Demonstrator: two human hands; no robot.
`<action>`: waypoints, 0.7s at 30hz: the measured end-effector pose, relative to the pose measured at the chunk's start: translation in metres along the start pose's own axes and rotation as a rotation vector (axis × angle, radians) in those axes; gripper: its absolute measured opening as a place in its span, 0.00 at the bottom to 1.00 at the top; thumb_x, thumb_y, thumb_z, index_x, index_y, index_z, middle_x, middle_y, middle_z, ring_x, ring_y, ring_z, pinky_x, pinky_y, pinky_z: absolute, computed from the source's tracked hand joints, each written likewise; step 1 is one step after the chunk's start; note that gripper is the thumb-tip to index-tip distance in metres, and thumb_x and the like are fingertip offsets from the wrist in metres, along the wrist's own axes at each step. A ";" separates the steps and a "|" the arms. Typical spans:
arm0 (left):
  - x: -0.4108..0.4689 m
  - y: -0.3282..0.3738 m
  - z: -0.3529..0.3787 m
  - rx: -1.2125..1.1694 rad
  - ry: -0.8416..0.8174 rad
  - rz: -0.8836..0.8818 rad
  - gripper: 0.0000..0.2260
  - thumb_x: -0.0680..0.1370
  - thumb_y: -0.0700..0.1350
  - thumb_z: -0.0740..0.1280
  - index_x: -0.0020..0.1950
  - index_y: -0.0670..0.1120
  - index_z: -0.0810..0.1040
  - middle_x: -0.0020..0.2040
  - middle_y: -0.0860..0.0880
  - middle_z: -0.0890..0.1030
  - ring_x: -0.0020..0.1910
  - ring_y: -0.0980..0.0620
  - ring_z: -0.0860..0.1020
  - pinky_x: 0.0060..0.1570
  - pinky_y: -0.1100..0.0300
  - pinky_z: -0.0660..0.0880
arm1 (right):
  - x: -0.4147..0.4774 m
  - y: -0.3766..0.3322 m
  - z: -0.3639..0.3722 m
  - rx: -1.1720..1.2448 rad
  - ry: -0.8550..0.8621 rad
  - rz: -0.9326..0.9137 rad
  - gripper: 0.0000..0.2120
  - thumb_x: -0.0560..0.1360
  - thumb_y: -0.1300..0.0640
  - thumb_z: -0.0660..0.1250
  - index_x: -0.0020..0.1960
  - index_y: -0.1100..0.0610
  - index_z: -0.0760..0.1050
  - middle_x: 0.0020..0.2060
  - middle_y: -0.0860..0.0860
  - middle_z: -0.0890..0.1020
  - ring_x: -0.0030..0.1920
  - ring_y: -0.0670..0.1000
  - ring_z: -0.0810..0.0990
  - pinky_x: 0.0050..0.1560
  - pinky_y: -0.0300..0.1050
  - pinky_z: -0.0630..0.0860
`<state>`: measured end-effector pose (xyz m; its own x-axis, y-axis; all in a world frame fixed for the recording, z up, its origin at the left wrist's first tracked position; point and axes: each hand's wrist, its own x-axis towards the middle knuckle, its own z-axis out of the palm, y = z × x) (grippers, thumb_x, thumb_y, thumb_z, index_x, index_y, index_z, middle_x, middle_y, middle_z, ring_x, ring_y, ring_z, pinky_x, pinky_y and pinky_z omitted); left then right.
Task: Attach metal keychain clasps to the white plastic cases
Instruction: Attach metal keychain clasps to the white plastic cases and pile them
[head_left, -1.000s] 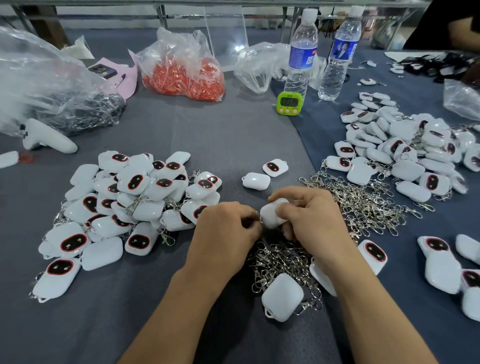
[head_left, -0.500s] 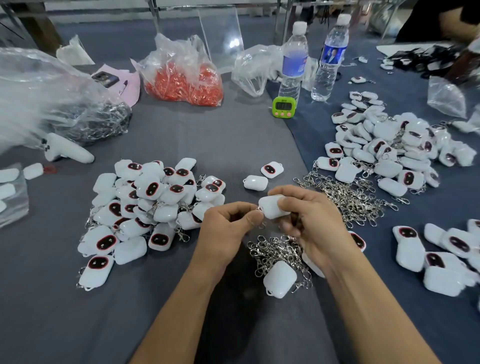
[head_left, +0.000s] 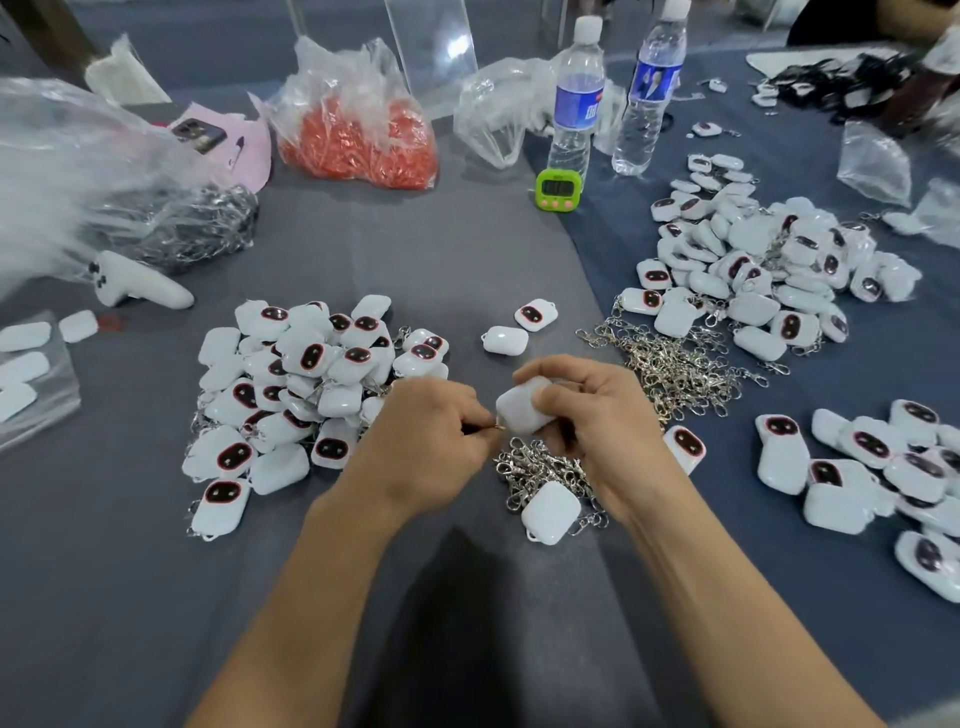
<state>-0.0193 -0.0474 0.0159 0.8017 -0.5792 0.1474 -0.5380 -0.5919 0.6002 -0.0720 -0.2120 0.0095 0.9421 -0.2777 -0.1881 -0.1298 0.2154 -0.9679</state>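
While between hands (head_left: 431, 447) (head_left: 597, 431), case (head_left: 519, 410) against clasp (head_left: 496, 427).

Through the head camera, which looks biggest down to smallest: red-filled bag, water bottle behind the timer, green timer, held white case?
1. red-filled bag
2. water bottle
3. green timer and white case look alike; the case is nearer, so unranked.

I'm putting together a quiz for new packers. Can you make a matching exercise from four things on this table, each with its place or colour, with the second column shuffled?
Things:
1. timer
2. red bits
3. white case
4. clasp

Places:
A. pinched by the left hand
B. green, in front of a water bottle
C. held by the right hand
D. inside a clear plastic bag

Pairs: 1-B, 2-D, 3-C, 4-A
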 end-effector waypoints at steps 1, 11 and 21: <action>0.003 0.005 -0.002 0.176 -0.046 0.023 0.12 0.76 0.45 0.71 0.34 0.43 0.80 0.32 0.49 0.75 0.34 0.47 0.74 0.35 0.53 0.66 | -0.002 0.002 0.002 -0.007 0.027 0.004 0.12 0.75 0.73 0.63 0.47 0.61 0.83 0.29 0.53 0.77 0.22 0.48 0.66 0.24 0.36 0.64; -0.005 0.027 -0.002 -0.643 0.146 -0.288 0.07 0.75 0.42 0.75 0.37 0.51 0.87 0.29 0.54 0.81 0.29 0.61 0.74 0.32 0.69 0.70 | -0.005 -0.005 -0.007 0.294 -0.015 0.117 0.16 0.78 0.69 0.62 0.45 0.56 0.86 0.35 0.56 0.83 0.24 0.45 0.72 0.23 0.34 0.69; -0.007 0.025 0.019 -0.216 0.414 -0.134 0.14 0.76 0.41 0.72 0.31 0.46 0.74 0.27 0.53 0.70 0.30 0.54 0.68 0.32 0.61 0.65 | 0.001 -0.004 0.006 0.289 0.063 0.097 0.12 0.79 0.69 0.62 0.51 0.60 0.83 0.36 0.57 0.83 0.23 0.47 0.69 0.22 0.34 0.66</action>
<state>-0.0431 -0.0695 0.0147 0.9203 -0.2082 0.3312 -0.3912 -0.4909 0.7784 -0.0691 -0.2074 0.0146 0.9075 -0.2981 -0.2958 -0.1162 0.4986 -0.8590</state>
